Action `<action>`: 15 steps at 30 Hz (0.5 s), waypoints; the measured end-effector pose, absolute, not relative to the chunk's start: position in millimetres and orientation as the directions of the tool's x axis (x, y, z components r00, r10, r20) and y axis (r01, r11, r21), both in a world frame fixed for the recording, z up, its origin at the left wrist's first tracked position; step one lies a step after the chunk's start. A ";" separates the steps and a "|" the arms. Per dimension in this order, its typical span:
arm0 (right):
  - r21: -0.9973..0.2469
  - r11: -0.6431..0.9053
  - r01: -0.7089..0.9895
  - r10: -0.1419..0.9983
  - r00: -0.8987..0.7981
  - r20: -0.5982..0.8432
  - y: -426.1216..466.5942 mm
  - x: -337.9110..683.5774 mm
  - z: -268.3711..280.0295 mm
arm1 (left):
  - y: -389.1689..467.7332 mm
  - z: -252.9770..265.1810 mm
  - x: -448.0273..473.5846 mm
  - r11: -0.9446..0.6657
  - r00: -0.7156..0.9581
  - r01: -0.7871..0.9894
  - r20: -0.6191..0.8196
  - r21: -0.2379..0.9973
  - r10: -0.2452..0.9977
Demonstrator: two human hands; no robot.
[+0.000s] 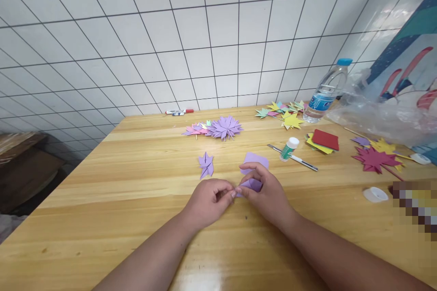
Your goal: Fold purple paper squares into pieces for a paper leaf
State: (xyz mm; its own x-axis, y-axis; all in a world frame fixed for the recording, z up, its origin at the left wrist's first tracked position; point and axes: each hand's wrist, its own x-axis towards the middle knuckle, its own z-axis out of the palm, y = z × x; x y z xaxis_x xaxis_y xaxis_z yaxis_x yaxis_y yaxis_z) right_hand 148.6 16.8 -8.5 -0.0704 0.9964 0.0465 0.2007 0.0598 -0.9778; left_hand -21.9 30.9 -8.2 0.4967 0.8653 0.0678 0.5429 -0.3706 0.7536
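Note:
Between both hands is a small purple sheet of paper (251, 185), bent over in a curve. My left hand (212, 200) pinches its left corner with thumb and forefinger. On the paper's other side, my right hand (268, 193) grips it between thumb and fingers, covering part of it. Just beyond the right hand lies a flat purple paper sheet (256, 160) with rounded corners. A folded purple paper piece (206, 165) with pointed tips rests on the table beyond the left hand.
Layered purple paper stars (224, 127) lie farther back. A glue stick (289, 149) stands by a craft knife (305, 163). To the right are stacked coloured paper squares (325, 140), a water bottle (326, 93), a crimson paper star (376, 159) and a white cap (376, 194). Markers (179, 112) lie near the wall.

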 end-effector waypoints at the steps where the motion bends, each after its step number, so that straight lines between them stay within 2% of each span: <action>1: -0.978 0.064 0.201 0.997 -0.060 0.053 17.0 148.8 -7.7 | 30.9 -8.2 -21.6 -0.387 0.490 0.553 0.089 0.738 0.867; 4: -0.975 0.101 0.197 0.994 -0.055 0.091 16.9 149.4 -6.4 | 31.4 -8.9 -21.1 -0.398 0.464 0.544 0.131 0.739 0.876; 8: -0.970 0.127 0.207 0.991 -0.068 0.115 16.6 149.2 -7.7 | 31.7 -10.5 -20.9 -0.366 0.450 0.521 0.117 0.771 0.885; 15: -0.865 0.156 0.476 0.987 -0.046 0.153 18.5 149.5 -13.4 | 31.0 -9.3 -21.5 -0.386 0.438 0.565 0.132 0.729 0.889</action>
